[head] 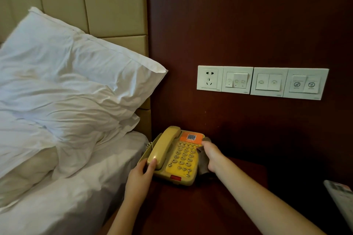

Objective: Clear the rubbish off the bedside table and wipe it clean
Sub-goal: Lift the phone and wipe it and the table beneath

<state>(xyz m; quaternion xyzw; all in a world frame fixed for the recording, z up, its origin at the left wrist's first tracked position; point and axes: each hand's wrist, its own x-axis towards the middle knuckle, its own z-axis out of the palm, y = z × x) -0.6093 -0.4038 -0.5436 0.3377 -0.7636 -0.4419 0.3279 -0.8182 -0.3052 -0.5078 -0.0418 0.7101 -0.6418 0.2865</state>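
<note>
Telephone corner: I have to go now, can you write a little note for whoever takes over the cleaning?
Left hand: grips the near end of the yellow telephone.
Right hand: holds the brown cloth against the telephone's right side.
Telephone stands at the back left of the bedside table.
Done: cannot tell how much is wiped.
Left: probably wipe around the telephone, then the open top. Check the printed item at the right edge; it may be rubbish.

This looked like a hotel bedroom: a bed [76,187] with white pillows [76,66] stood against a padded headboard [107,2]. A corded phone [177,156] bearing a QR sticker [191,137] sat on a dark bedside table [191,206]. A socket [209,79] and a row of switches [269,82] lined the wood-panelled wall [248,15].
</note>
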